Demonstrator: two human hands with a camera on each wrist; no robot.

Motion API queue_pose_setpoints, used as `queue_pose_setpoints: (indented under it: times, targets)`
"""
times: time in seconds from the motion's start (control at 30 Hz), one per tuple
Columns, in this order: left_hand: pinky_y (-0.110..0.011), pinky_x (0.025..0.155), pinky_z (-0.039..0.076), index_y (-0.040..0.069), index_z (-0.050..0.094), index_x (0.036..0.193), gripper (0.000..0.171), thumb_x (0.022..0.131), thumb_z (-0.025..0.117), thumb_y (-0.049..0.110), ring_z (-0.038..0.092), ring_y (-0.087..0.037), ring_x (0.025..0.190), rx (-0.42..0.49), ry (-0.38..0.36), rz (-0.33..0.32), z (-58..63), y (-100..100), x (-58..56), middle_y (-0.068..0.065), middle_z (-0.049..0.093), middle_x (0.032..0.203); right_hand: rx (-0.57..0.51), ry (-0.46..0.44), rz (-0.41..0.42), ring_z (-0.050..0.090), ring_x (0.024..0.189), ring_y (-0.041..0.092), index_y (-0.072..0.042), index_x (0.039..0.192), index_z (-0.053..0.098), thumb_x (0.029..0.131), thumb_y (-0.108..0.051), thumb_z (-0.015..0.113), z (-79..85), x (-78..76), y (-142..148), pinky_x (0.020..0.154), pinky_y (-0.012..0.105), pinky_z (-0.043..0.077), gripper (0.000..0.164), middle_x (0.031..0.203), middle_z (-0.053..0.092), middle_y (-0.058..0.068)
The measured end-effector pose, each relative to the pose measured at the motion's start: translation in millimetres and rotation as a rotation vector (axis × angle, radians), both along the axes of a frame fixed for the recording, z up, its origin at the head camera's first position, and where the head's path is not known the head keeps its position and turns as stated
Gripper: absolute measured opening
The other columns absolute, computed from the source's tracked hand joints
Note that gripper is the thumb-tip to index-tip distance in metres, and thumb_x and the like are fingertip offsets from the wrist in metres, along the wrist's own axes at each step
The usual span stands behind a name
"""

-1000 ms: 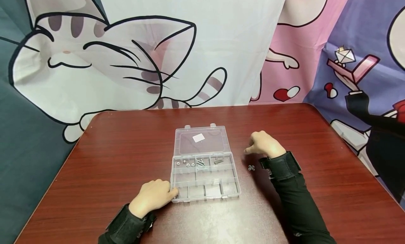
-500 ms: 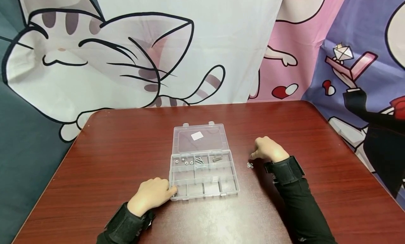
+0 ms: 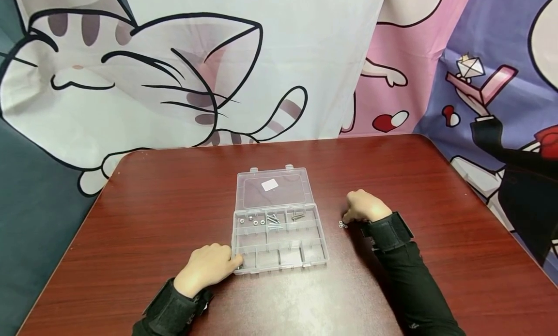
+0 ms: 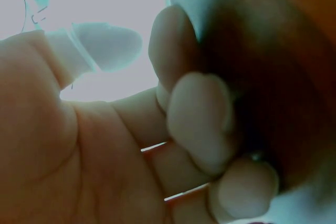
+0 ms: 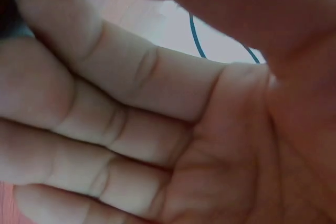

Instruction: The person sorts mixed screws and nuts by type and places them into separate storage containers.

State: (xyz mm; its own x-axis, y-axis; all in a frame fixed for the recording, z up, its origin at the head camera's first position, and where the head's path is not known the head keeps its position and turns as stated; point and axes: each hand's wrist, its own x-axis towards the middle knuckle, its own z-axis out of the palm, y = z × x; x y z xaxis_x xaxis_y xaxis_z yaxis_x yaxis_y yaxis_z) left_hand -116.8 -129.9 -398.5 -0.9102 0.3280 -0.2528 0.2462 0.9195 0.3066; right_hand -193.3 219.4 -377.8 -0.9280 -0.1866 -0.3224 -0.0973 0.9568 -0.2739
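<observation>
My left grip [image 3: 208,269] is clamped on the near left corner of the clear box [image 3: 289,235]; my right grip [image 3: 365,206] is beside the small metal pieces [image 3: 342,224] right of it on the worktop [image 3: 144,229], whether fingers meet I cannot tell.

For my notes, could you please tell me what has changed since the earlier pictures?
The right hand has moved toward the person, its fingers reaching the loose metal pieces; any grip is unclear. The left hand stays at the near left corner of the clear case.
</observation>
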Motion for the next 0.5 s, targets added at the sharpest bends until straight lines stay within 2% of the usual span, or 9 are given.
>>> queue_pose_setpoints:
  times: [0.23, 0.5]
  targets:
    - [-0.033, 0.046, 0.030, 0.014, 0.036, 0.050, 0.044, 0.087, 0.050, 0.034, 0.038, -0.015, 0.045, -0.005, 0.009, 0.003, 1.0, 0.0, 0.0, 0.002, 0.029, 0.050, -0.004, 0.020, 0.002, 0.048, 0.046, 0.017, -0.007, 0.057, 0.054, 0.064, -0.008, 0.066, 3.2, -0.3, 1.4, 0.044, 0.029, 0.040, 0.014, 0.055, 0.051, 0.004]
    - [-0.035, 0.046, 0.032, 0.013, 0.037, 0.051, 0.043, 0.086, 0.050, 0.033, 0.040, -0.016, 0.046, -0.009, 0.012, 0.004, 1.8, 0.1, 0.6, 0.002, 0.032, 0.051, 0.018, -0.018, 0.011, 0.049, 0.053, 0.019, -0.007, 0.057, 0.055, 0.064, -0.013, 0.069, -0.7, -3.2, 3.0, 0.049, 0.031, 0.040, 0.017, 0.062, 0.053, 0.006]
